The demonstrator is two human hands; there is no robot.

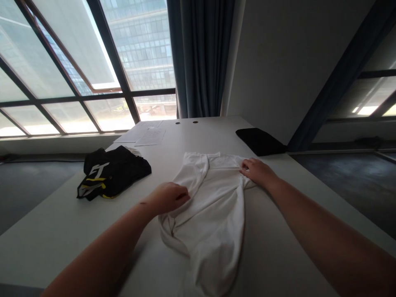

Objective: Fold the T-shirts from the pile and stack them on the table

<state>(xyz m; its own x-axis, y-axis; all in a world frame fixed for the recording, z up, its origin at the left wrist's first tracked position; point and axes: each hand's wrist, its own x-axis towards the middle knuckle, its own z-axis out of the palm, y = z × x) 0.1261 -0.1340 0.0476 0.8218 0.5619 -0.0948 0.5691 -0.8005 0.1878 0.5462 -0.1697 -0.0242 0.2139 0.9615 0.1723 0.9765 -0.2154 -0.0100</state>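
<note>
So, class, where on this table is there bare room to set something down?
Bare tabletop lies beyond the white garment, between the papers and the flat black item, and between the black garment and left forearm. Crowded: the centre, with left hand and right hand there.

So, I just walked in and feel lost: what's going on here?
A person's left hand is on the left side of a wrinkled white garment, the right hand at its far right corner. It lies on a white table, partly folded. A crumpled black garment is to the left, a flat black item farther right.
</note>
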